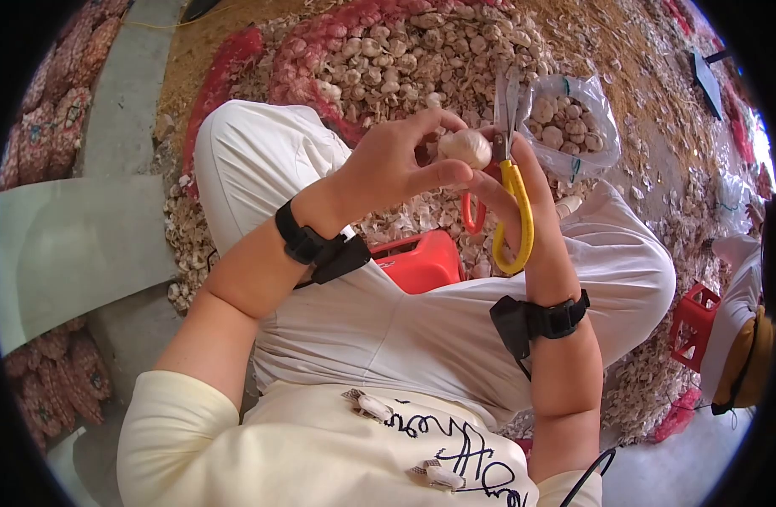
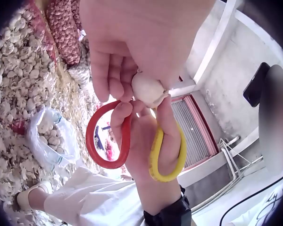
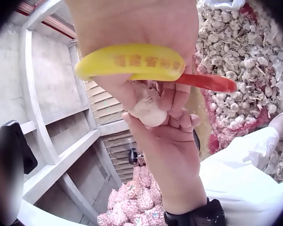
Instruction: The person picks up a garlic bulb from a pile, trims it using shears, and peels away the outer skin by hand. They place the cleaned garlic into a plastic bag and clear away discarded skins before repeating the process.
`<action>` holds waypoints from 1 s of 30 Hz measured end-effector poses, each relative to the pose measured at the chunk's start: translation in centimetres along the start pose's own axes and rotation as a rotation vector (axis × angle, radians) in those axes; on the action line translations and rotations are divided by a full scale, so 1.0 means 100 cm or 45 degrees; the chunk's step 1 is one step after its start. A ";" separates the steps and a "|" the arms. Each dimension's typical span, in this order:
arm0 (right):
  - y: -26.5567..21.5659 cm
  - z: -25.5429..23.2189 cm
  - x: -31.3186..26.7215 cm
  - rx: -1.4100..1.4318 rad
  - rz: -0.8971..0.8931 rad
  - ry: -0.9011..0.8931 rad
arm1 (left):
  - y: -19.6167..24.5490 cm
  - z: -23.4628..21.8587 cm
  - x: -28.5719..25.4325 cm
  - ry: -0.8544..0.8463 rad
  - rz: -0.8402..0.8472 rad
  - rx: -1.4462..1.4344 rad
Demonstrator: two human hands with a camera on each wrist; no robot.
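A pale garlic bulb [image 1: 465, 149] sits between the thumb and fingers of my left hand [image 1: 388, 160], which grips it in front of my lap. My right hand [image 1: 527, 182] holds a pair of scissors, with the yellow handle [image 1: 525, 241] around the thumb side and the red handle [image 2: 90, 136] beside it. The scissor blades [image 1: 507, 97] point away from me, past the bulb. In the right wrist view, right-hand fingers also meet the bulb [image 3: 150, 110], opposite the left hand [image 3: 174, 148]. Part of the red handle is hidden behind the fingers.
Ahead lies a heap of garlic bulbs [image 1: 388, 68] on red mesh [image 1: 299, 63]. A clear plastic bag [image 1: 603, 118] of trimmed bulbs stands beyond my right hand. Between my legs is a red plastic stool [image 1: 426, 262]. Another person [image 1: 738, 279] sits at the right edge; mesh sacks [image 1: 54, 127] are stacked left.
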State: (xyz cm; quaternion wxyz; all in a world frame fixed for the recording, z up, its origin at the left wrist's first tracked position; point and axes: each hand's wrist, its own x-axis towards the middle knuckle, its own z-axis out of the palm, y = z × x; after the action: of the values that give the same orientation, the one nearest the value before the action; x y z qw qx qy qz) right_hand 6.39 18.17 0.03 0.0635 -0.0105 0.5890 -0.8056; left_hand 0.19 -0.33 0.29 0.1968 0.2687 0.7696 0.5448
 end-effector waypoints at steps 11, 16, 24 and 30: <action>0.000 -0.002 -0.004 -0.014 0.099 -0.029 | -0.004 0.007 -0.001 0.083 0.013 0.128; 0.000 -0.003 -0.004 -0.048 0.117 -0.040 | -0.004 0.006 0.004 0.178 0.104 0.261; -0.004 -0.006 0.002 0.421 0.191 0.079 | 0.010 0.007 -0.003 -0.086 -0.015 0.115; 0.001 -0.013 -0.001 0.262 0.260 0.103 | 0.000 0.015 -0.001 0.033 0.144 0.017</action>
State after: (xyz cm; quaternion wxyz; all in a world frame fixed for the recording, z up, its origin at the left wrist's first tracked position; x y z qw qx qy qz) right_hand 6.32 19.41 -0.45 0.1222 0.0884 0.5032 -0.8509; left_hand 1.21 0.70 -0.18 0.1538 0.3061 0.7593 0.5532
